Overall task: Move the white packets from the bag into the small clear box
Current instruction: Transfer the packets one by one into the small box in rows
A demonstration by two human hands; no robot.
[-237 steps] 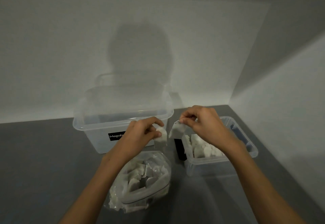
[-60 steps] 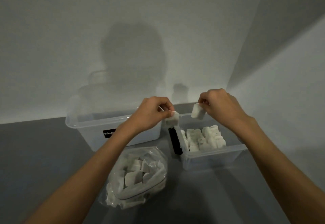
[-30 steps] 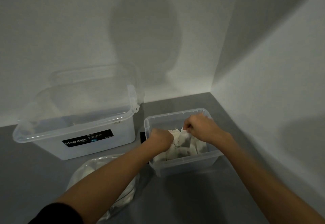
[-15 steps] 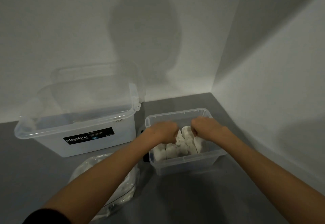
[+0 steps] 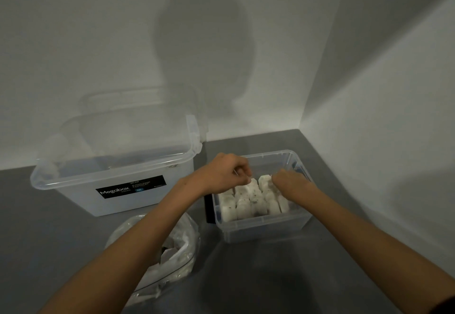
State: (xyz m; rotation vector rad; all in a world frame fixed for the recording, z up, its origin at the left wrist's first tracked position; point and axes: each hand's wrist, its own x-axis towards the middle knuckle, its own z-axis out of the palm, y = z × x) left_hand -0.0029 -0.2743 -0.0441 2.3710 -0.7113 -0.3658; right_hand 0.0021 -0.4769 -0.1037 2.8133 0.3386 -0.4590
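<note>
White packets (image 5: 251, 199) stand packed in rows inside your small clear box (image 5: 264, 227). Your left hand (image 5: 222, 174) and right hand (image 5: 289, 182) hover curled just above them; grip cannot be told. Bag (image 5: 172, 252) lies under your left forearm.

Lighting is dim overall, the picture grey and low in contrast. Light arrives from behind the wearer: a large soft-edged head shadow (image 5: 204, 50) falls on the back wall (image 5: 73, 42). The right wall (image 5: 394, 92) carries a brighter diagonal band. The dark surface (image 5: 270, 276) gives a faint dull sheen near its front edge. Wide-angle bending shows at the frame edges. Fine detail is soft; the white packets (image 5: 251, 198) look slightly smeared.
</note>
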